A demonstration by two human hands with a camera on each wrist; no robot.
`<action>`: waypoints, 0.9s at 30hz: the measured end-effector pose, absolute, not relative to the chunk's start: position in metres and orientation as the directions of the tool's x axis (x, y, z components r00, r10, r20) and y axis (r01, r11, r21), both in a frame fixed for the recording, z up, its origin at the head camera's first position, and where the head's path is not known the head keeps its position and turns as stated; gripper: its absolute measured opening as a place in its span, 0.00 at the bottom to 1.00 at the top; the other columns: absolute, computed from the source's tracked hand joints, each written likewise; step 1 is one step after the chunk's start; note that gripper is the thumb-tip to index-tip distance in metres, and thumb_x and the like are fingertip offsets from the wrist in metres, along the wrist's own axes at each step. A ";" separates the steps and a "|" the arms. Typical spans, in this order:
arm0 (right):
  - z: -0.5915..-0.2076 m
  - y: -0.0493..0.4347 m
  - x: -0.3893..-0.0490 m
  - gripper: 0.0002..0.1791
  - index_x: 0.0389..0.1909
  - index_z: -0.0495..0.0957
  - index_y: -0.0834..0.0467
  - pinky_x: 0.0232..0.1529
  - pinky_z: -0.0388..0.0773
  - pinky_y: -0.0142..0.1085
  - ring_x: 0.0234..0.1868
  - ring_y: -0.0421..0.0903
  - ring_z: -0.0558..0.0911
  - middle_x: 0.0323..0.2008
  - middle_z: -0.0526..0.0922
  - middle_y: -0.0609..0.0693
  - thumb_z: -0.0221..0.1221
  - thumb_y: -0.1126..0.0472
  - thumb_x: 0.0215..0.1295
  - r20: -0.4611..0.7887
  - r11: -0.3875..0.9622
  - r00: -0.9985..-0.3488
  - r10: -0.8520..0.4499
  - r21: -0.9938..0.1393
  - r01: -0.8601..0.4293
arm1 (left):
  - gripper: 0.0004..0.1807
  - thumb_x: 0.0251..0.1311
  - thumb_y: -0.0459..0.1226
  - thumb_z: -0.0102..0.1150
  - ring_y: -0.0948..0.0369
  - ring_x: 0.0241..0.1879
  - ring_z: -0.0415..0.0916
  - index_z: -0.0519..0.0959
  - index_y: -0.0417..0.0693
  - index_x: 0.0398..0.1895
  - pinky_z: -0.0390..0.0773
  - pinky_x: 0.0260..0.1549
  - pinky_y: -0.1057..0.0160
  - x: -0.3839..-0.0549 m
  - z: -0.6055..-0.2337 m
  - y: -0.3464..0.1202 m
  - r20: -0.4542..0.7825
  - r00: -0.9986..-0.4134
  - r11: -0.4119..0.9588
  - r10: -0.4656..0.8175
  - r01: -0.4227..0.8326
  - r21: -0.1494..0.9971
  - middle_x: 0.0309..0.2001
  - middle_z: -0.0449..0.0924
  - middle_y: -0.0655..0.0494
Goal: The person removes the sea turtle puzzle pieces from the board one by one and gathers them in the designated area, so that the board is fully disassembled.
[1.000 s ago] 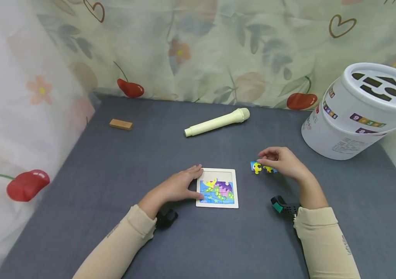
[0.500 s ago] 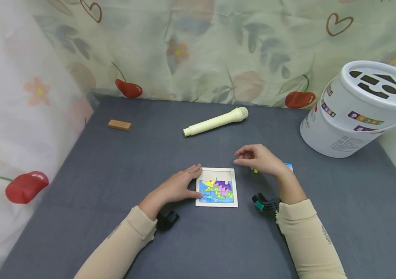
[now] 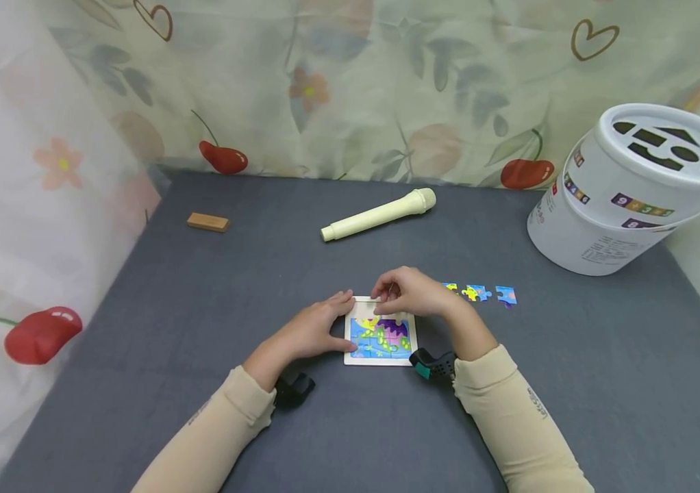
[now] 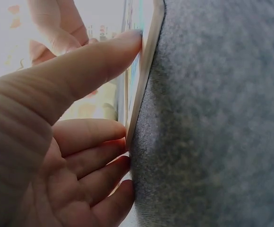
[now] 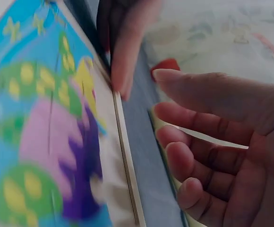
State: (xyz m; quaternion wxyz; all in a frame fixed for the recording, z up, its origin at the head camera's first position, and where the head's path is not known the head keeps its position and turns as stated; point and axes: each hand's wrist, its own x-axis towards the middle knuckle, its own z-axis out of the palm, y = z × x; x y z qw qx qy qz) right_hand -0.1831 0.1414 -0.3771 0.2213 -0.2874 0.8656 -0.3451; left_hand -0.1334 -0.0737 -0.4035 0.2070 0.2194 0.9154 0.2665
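Observation:
A small wooden jigsaw puzzle tray (image 3: 381,362) lies on the table, its lower part filled with colourful pieces and its top strip bare wood. My left hand (image 3: 311,330) rests at its left side, thumb on the tray's edge and fingertips against the rim. Over the tray's upper right part hovers my right hand (image 3: 414,293), fingers loosely bent. The right wrist view shows a gap between thumb (image 5: 175,80) and forefinger, with nothing held there. Right of the tray lie loose jigsaw pieces: a yellow-and-blue one (image 3: 451,287), more yellow and blue (image 3: 478,293), and a blue one (image 3: 506,295).
A cream toy microphone (image 3: 377,216) lies behind the tray. Toward the back left is a small wooden block (image 3: 207,222). A big white bucket with a shape-hole lid (image 3: 621,205) stands at the right. Patterned cloth hangs along the back and left sides.
My right hand has moved left from the loose pieces to above the tray, uncovering them. My left hand has stayed at the tray's left side.

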 end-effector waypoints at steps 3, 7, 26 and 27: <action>-0.378 0.132 -0.182 0.12 0.37 0.81 0.63 0.30 0.73 0.29 0.27 0.39 0.75 0.27 0.80 0.49 0.66 0.62 0.53 -0.214 0.603 -0.711 -0.670 -0.714 -0.354 | 0.44 0.51 0.48 0.67 0.54 0.73 0.47 0.59 0.44 0.69 0.55 0.68 0.51 -0.133 -0.404 -0.074 -0.249 -0.816 0.751 0.521 0.300 0.588 0.73 0.50 0.52; -0.379 0.122 -0.181 0.11 0.36 0.81 0.63 0.30 0.74 0.28 0.26 0.37 0.75 0.28 0.81 0.49 0.66 0.62 0.53 -0.254 0.616 -0.684 -0.684 -0.703 -0.355 | 0.44 0.51 0.47 0.67 0.54 0.73 0.47 0.60 0.43 0.69 0.55 0.68 0.51 -0.134 -0.405 -0.074 -0.237 -0.817 0.743 0.526 0.306 0.595 0.73 0.51 0.51; -0.385 0.112 -0.174 0.06 0.29 0.79 0.62 0.29 0.72 0.26 0.25 0.37 0.73 0.24 0.78 0.47 0.67 0.68 0.50 -0.324 0.680 -0.705 -0.631 -0.669 -0.301 | 0.43 0.51 0.45 0.68 0.56 0.73 0.48 0.60 0.43 0.68 0.55 0.68 0.53 -0.133 -0.403 -0.073 -0.242 -0.826 0.744 0.510 0.282 0.606 0.72 0.53 0.52; -0.386 0.112 -0.174 0.06 0.29 0.79 0.62 0.29 0.72 0.26 0.25 0.37 0.73 0.24 0.78 0.47 0.67 0.68 0.50 -0.326 0.682 -0.706 -0.628 -0.668 -0.298 | 0.43 0.51 0.45 0.68 0.56 0.73 0.48 0.60 0.43 0.68 0.55 0.68 0.53 -0.133 -0.403 -0.073 -0.242 -0.826 0.745 0.509 0.282 0.605 0.72 0.53 0.52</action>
